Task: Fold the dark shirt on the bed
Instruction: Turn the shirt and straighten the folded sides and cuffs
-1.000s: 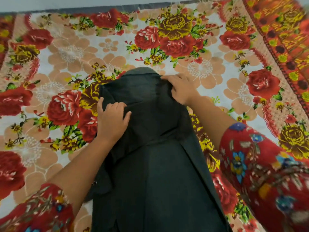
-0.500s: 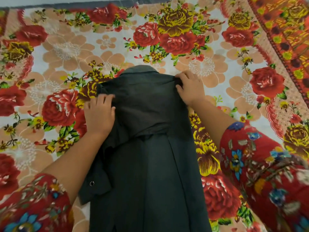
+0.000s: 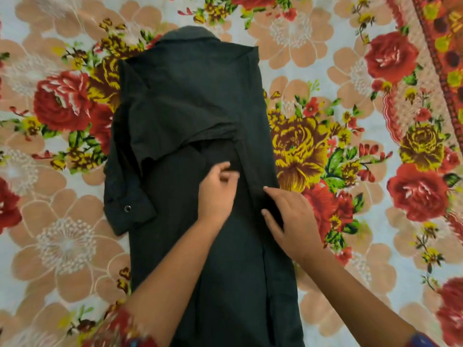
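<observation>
The dark shirt (image 3: 190, 101) lies lengthwise on the bed, collar at the far end, both sides folded inward. A sleeve with a snap button on its cuff (image 3: 130, 209) sticks out on the left. My left hand (image 3: 218, 189) sits at the shirt's middle, just below a folded-over flap, with curled fingers pinching the fabric there. Just to its right, my right hand (image 3: 288, 219) rests on the folded right edge, fingers spread and fairly straight. The shirt's near end runs out of view at the bottom.
A floral bedsheet (image 3: 325, 71) with red and yellow roses covers the bed all around the shirt. A red patterned border band (image 3: 441, 58) runs along the far right. My red floral sleeve (image 3: 120, 331) shows at the bottom edge.
Both hands have left the shirt's shoulders and come down to its middle. The left now pinches fabric and the right lies on the right fold. The view has shifted closer.
</observation>
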